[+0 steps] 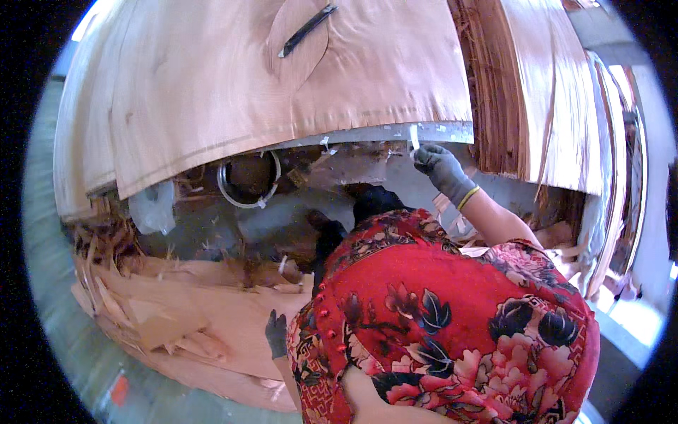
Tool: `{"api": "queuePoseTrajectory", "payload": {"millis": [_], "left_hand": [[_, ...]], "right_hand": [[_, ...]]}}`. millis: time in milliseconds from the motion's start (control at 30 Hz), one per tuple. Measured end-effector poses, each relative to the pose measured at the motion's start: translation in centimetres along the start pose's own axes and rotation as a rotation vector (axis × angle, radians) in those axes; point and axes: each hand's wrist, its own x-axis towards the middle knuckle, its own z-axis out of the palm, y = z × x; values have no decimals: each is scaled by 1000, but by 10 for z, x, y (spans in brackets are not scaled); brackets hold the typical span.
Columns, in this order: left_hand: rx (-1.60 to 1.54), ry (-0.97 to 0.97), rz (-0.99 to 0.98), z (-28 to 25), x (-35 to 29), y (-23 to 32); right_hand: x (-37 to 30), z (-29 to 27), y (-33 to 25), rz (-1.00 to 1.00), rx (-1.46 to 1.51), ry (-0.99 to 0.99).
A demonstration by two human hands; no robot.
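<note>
The white strip (414, 137) jutted from the right grip (445, 173), pinched near the edge of the wood sheet (212, 85). Its lower end was hidden; I couldn't tell whether the left grip (277, 335) was closed.

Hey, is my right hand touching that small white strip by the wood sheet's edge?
Touching. The head view shows your gloved right hand with its fingertips meeting the lower end of the white strip.
</note>
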Motion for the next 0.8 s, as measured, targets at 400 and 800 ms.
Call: {"api": "queuePoseTrajectory", "payload": {"millis": [400, 800], "left_hand": [[423, -30, 706, -109, 71, 289], [346, 193, 1170, -56, 105, 508]], "right_hand": [[-126, 36, -75, -339, -493, 49], [17, 162, -118, -397, -1031, -453]]}}
